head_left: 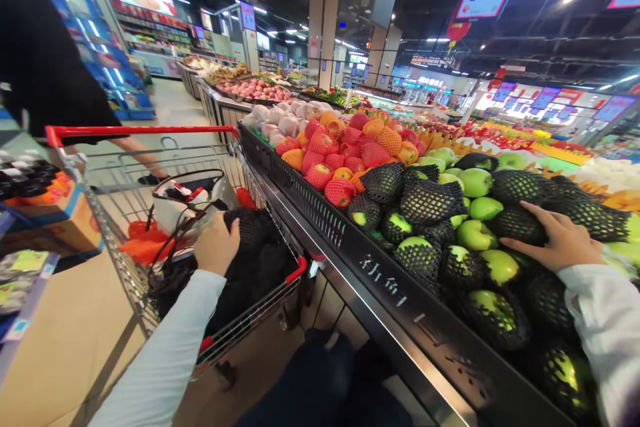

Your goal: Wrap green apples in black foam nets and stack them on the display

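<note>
My left hand [217, 245] is inside the shopping cart [120, 213], closed around a fruit in black foam netting [253, 230] above a dark bag. My right hand [560, 240] lies on the fruit display to my right, fingers spread flat over a green fruit wrapped in black netting [520, 223]. Around it lie many green fruits [475, 181], some bare, some in black netting. Both my sleeves are pale.
The black display bin [350, 240] runs along my right, holding red and orange netted fruit [340, 190] farther back. The cart has a red handle [140, 130], a white bag and orange items. Another person in black [45, 60] stands beyond the cart. Shelves stand at left.
</note>
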`<move>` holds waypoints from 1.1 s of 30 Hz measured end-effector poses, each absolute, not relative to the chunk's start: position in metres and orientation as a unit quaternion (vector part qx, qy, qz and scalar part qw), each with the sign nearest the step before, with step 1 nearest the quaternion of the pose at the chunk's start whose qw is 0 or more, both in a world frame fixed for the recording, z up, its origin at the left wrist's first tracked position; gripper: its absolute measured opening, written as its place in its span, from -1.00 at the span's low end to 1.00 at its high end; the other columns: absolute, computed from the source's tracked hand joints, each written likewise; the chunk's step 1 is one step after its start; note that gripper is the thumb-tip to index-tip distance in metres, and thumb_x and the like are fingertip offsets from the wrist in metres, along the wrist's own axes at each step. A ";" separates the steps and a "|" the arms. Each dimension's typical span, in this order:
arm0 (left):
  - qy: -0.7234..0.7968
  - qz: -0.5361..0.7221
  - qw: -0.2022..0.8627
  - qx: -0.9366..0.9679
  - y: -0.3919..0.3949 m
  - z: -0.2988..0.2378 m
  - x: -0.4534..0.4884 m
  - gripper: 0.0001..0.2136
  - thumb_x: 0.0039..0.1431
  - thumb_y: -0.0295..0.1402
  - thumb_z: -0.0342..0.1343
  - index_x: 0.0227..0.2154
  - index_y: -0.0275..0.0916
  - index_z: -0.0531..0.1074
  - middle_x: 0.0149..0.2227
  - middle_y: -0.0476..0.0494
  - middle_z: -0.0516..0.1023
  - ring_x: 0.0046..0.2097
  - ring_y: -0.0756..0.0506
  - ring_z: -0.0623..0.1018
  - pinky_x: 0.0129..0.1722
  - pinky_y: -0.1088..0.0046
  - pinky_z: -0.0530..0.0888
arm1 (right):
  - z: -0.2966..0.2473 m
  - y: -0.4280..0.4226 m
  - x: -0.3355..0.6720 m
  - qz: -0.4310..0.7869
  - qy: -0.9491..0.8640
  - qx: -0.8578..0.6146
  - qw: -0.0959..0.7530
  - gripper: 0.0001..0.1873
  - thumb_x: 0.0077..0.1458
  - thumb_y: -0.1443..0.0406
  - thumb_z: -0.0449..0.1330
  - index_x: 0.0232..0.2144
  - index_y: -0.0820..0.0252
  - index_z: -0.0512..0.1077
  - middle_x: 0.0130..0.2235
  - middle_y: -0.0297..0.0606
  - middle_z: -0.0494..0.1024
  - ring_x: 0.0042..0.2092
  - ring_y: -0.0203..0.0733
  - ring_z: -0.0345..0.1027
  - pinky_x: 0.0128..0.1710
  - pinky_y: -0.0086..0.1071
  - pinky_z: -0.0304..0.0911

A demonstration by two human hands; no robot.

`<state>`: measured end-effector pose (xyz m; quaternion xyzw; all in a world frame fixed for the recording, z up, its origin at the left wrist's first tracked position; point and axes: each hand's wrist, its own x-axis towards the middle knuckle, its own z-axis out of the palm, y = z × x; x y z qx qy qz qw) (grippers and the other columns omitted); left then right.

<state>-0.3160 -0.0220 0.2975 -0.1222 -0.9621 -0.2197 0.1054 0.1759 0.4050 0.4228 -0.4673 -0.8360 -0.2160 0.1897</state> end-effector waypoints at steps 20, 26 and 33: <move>-0.479 -0.367 0.079 -0.793 0.296 0.499 0.016 -0.79 0.16 -0.56 0.06 -0.15 -0.25 0.40 -0.01 -0.31 0.49 -0.06 -0.25 0.56 -0.08 0.22 0.51 | 0.445 0.380 0.160 0.026 -0.724 -0.446 0.526 -0.54 0.12 0.12 0.05 -0.02 0.21 0.46 -0.05 0.04 0.63 0.04 0.17 0.50 0.10 0.05 0.36; -0.397 -0.426 -0.147 -0.800 0.331 0.463 -0.009 -0.86 0.18 -0.30 0.20 -0.30 -0.28 0.47 -0.16 -0.21 0.55 -0.10 -0.18 0.53 -0.05 0.21 0.56 | 0.443 0.379 0.155 0.149 -0.693 -0.400 0.582 -0.44 0.09 -0.07 0.11 0.00 0.13 0.47 -0.08 -0.11 0.64 -0.10 -0.02 0.52 0.00 -0.08 0.40; -0.380 -0.542 -0.307 -0.683 0.337 0.459 -0.020 -0.88 0.11 -0.36 0.22 -0.32 -0.27 0.45 -0.25 -0.09 0.49 -0.29 -0.04 0.50 -0.49 0.52 0.55 | 0.445 0.377 0.158 0.156 -0.715 -0.406 0.548 -0.55 -0.10 -0.07 0.26 -0.34 0.15 0.54 -0.44 -0.29 0.52 -0.42 -0.19 0.28 -0.34 -0.27 0.21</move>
